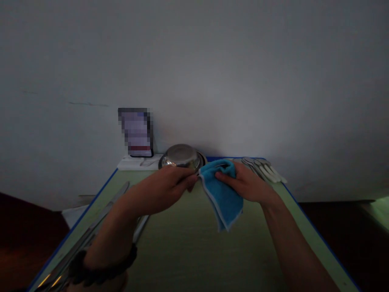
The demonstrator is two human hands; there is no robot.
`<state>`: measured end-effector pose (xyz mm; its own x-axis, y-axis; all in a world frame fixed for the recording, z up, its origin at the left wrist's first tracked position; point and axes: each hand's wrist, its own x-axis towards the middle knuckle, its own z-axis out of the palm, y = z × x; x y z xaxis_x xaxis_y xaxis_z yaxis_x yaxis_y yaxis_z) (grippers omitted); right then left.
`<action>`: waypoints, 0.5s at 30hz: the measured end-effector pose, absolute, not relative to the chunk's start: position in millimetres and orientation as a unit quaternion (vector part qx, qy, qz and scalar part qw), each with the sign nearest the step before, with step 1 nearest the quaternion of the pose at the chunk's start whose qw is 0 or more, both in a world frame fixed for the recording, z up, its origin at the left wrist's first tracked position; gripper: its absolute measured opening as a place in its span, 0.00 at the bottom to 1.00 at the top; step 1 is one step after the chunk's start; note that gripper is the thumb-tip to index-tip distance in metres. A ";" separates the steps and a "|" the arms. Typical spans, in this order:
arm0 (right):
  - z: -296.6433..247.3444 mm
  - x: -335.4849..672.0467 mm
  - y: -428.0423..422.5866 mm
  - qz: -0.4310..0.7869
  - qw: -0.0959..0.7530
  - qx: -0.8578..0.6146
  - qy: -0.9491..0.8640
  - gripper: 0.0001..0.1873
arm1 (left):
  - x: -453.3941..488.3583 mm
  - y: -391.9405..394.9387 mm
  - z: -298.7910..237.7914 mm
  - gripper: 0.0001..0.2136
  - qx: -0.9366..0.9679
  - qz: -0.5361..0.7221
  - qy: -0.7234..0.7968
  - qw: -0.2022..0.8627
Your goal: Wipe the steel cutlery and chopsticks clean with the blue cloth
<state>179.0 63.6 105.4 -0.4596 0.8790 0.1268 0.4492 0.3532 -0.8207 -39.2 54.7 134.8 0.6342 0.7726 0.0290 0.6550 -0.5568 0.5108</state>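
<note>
Above the far middle of the table (194, 247), the right hand (244, 181) clamps a blue cloth (223, 198), thumb on top, its loose corner hanging toward the near side. Left hand (178, 184): fingers pinched together at the cloth's left edge, apparently on a slim utensil (198, 174), too dim to name; the cloth seems folded to wrap its right end. Upturned bowl (182, 154) beyond, spoons (266, 168) bunched far right, metal pieces (112, 200) along the left edge, probably for working room. Phone (138, 134) propped far left, presumably for viewing.
</note>
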 end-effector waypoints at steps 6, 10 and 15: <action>119.0 188.4 58.1 0.293 0.238 -0.403 -0.834 0.12 | -41.8 54.6 136.2 0.17 0.848 0.128 0.411 0.309; 128.1 195.4 54.0 0.268 0.248 -0.395 -0.843 0.12 | -43.1 57.7 127.8 0.18 0.795 0.155 0.400 0.430; 131.1 203.2 51.5 0.291 0.269 -0.368 -0.841 0.21 | -50.0 56.5 125.5 0.13 0.766 0.140 0.359 0.514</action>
<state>203.2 51.5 131.1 -0.5840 0.7757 0.2390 0.4623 0.5599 -0.6876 -50.0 56.5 125.5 0.7023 0.6950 -0.1541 0.4064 -0.2137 0.8884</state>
